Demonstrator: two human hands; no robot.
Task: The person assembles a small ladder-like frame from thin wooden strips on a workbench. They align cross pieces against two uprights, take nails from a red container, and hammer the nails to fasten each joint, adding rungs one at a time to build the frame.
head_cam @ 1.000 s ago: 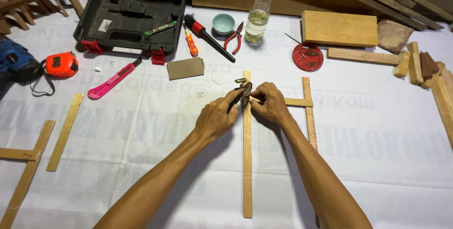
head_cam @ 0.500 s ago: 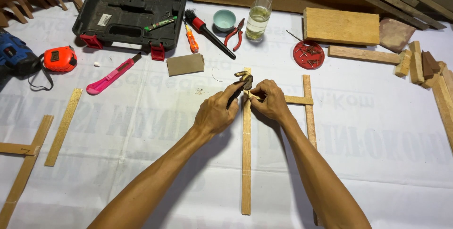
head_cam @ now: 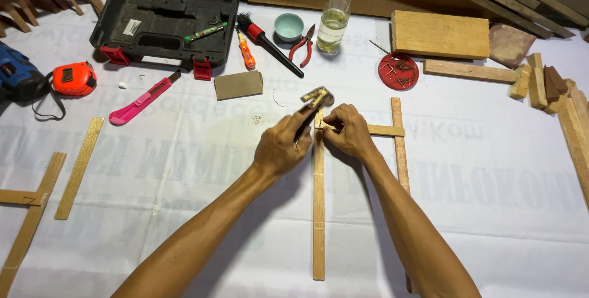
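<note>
My left hand grips a small hammer; its worn metal head is raised just above the top of a long upright wooden strip. My right hand pinches something small, too small to make out, at the joint where that strip meets a short cross strip. The cross strip runs right to a second upright strip. All three strips lie flat on the white printed sheet.
At the back lie a black tool case, a pink utility knife, a sanding block, a brush, red pliers, a teal bowl, a yellow-capped bottle and a red lid of nails. Loose wood strips lie left, blocks right.
The hammer head has lifted from the joint to a little above the strip's top. My right hand stays pinched at the joint.
</note>
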